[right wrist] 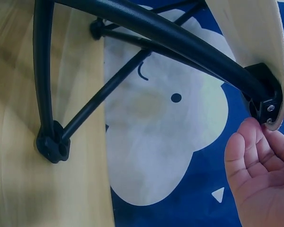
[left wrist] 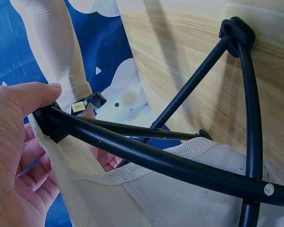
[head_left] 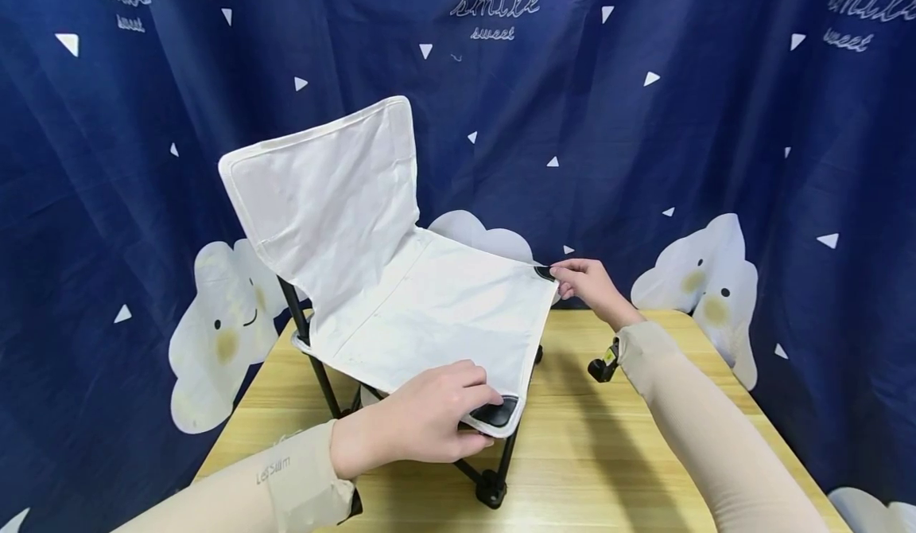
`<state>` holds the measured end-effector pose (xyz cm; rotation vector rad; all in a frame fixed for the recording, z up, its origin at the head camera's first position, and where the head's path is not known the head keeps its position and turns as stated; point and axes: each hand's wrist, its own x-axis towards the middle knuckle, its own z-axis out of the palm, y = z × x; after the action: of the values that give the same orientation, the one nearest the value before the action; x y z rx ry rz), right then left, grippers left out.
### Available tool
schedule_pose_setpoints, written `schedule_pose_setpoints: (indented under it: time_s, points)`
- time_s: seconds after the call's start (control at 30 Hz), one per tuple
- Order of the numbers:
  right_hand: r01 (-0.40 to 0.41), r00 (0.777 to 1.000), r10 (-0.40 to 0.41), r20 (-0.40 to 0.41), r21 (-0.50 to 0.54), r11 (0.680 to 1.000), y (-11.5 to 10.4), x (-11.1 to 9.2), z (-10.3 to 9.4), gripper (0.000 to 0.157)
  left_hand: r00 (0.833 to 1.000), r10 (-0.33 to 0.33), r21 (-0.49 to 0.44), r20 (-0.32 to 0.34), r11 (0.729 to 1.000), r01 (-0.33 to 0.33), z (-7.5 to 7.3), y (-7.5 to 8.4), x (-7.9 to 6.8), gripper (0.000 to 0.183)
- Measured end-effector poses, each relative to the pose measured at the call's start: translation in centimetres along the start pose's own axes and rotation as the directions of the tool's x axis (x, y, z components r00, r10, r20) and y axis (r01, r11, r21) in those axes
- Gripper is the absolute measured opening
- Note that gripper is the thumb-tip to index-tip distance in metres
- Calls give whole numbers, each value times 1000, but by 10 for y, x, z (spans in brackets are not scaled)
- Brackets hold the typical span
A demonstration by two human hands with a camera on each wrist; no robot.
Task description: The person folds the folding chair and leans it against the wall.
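A small folding chair (head_left: 444,302) with white fabric and a black tube frame stands unfolded on the wooden table, its backrest (head_left: 329,199) toward the left. My left hand (head_left: 429,414) grips the near front corner of the seat, fingers over the black corner patch (head_left: 497,414) and thumb at the edge. At the far front corner, my right hand (head_left: 590,286) pinches the seat by the other black patch (head_left: 544,272). From below, the left wrist view shows a black corner bracket (left wrist: 49,125) by the left hand. In the right wrist view, a screwed bracket (right wrist: 265,94) meets the right fingertips.
The light wooden table (head_left: 615,437) carries the chair's black feet, one foot (head_left: 490,488) near the front. Behind it hangs a dark blue curtain (head_left: 515,119) with white clouds and triangles. Each wrist wears a small camera, such as the right one (head_left: 604,364).
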<state>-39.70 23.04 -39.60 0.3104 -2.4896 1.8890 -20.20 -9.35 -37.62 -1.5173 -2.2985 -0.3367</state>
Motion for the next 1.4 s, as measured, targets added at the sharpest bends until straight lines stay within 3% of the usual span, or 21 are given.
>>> schedule_pose_setpoints:
  time_s: [0.33, 0.63, 1.4]
  points:
    - [3, 999, -6, 36, 72, 997, 4, 3, -3, 42, 1000, 19, 28, -13, 999, -19, -2, 0, 0, 38]
    - [18, 998, -25, 51, 134, 991, 2, 2, -3, 39, 999, -6, 39, -39, 999, 7, -4, -1, 1, 38]
    - [67, 997, -70, 12, 150, 986, -10, 4, 2, 31, 997, -76, 14, -23, 997, 76, -17, -10, 7, 37]
